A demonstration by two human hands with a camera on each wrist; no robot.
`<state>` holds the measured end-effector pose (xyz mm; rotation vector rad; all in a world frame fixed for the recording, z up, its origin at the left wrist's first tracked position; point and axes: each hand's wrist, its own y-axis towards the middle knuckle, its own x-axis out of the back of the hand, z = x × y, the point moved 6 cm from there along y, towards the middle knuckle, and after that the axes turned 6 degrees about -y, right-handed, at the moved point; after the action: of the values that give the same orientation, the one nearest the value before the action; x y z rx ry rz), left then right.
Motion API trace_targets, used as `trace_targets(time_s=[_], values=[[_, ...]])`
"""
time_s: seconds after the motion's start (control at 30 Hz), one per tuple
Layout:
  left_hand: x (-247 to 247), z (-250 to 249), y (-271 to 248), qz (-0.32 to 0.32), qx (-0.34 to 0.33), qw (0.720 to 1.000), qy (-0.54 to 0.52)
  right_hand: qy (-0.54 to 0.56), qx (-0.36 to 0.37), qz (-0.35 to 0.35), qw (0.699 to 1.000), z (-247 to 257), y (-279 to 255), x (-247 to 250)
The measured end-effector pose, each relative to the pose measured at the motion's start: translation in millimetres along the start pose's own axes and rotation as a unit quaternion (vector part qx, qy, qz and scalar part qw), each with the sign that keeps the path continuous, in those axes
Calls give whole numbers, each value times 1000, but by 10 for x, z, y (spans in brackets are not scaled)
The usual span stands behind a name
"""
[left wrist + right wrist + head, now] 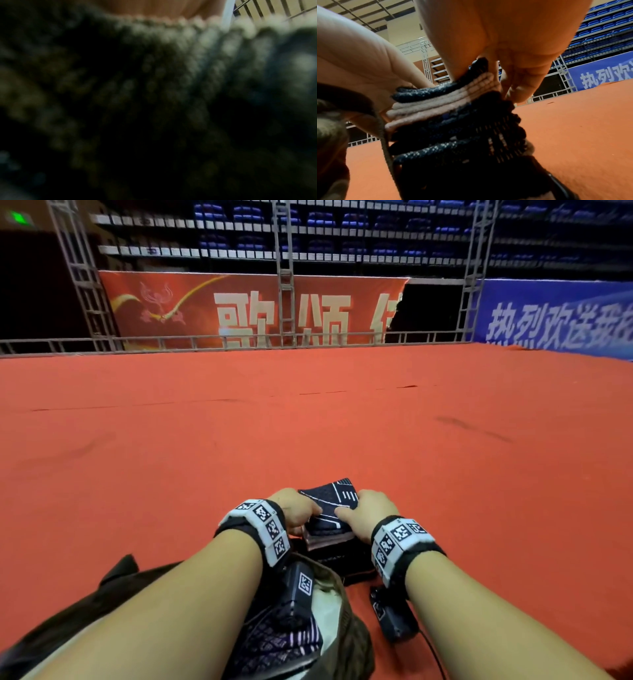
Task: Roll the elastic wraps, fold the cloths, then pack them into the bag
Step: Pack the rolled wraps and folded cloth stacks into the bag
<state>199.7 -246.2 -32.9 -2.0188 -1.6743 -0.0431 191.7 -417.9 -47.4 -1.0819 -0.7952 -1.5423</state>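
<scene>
Item: stack of folded cloths [328, 517], held between your left hand [297, 510] and right hand [368, 513] on the red carpet [308, 422], just beyond the open bag [337, 621] that lies under your forearms. Grip: in the right wrist view your right thumb lies on the top layer and the fingers [520, 75] curl down the far edge, pinching the pile; your left hand clasps the opposite side, thumb on top, though the rest of its fingers are hidden and its own wrist view shows only a blurred, dark knit. Risk: the stack is loose and layered, so if you squeeze unevenly or lift from one side, the lower folds are likely to slide out or fan open; the bag mouth looks slack and may catch a corner and undo a fold as the pile goes in. A dark cord [385, 140] hangs beside the stack and could snag it. Materials: the top cloth is dark navy knit with thin white lines; pale pink layers [440, 104] lie beneath, then more dark speckled weave with rounded folded edges, soft, compressible. The bag is olive-brown with a pale lining and already holds a dark patterned cloth [274, 642].
</scene>
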Motion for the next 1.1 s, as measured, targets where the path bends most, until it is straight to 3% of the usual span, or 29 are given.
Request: trace_targets(time_s=[0.13, 0.4, 0.63, 0.77, 1.0, 1.1], values=[[23, 4, 8, 0, -7, 999, 41, 4, -4, -24, 1000, 20, -22, 76], [71, 31, 2, -13, -9, 997, 75, 149, 5, -43, 988, 101, -135, 213], [113, -23, 5, -20, -19, 999, -42, 245, 34, -44, 968, 187, -257, 394], [263, -192, -156, -31, -54, 997, -55, 366, 58, -39, 928, 250, -363, 558], [463, -455, -776, 63, -93, 964, -242, 537, 105, -8, 837, 484, -782, 965], [702, -446, -1061, 68, -109, 950, -284, 561, 108, 16, 820, 673, -1007, 1041]])
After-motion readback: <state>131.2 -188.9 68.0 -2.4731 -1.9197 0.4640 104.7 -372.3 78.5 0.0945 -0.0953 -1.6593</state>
